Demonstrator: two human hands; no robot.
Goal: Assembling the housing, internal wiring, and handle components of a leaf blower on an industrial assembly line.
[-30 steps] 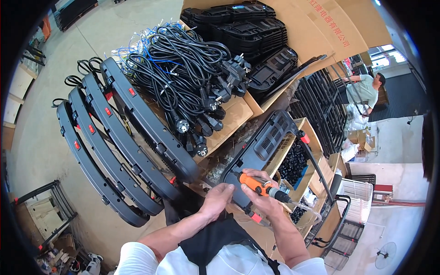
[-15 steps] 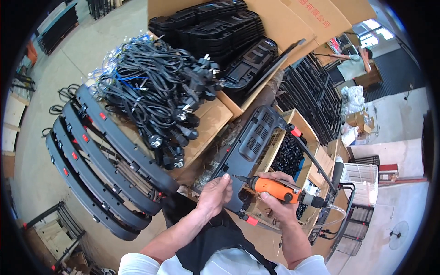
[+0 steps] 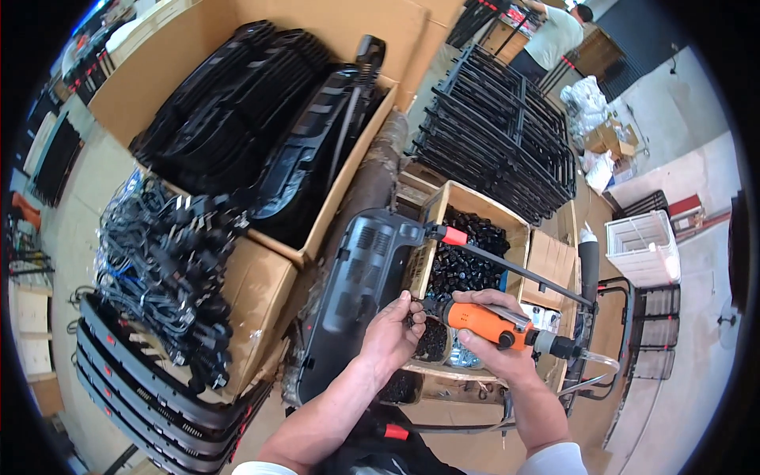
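Note:
My right hand [image 3: 507,358] is wrapped round an orange air screwdriver [image 3: 484,320], with a clear hose at its back end. The tool lies nearly level, its dark tip pointing left. At that tip, my left hand [image 3: 389,336] has its thumb and fingers pinched together; what they hold, if anything, is too small to make out. Just beyond the left hand lies a long black plastic housing [image 3: 360,265] with vent slots. From its far end a black tube with a red clip [image 3: 453,235] runs off to the right.
A wooden bin [image 3: 522,237] of small black parts stands beyond the tool. Left of the housing are bundled black power cords [image 3: 170,277] and a cardboard box [image 3: 305,255] of black plastic covers. Curved black housings [image 3: 150,404] are stacked near left. Another person [image 3: 554,41] stands far right.
My view has swung, so the box and cords now sit farther left. The screwdriver and both hands have moved right relative to the housing, toward the bin. The left fingers now meet the tool's tip.

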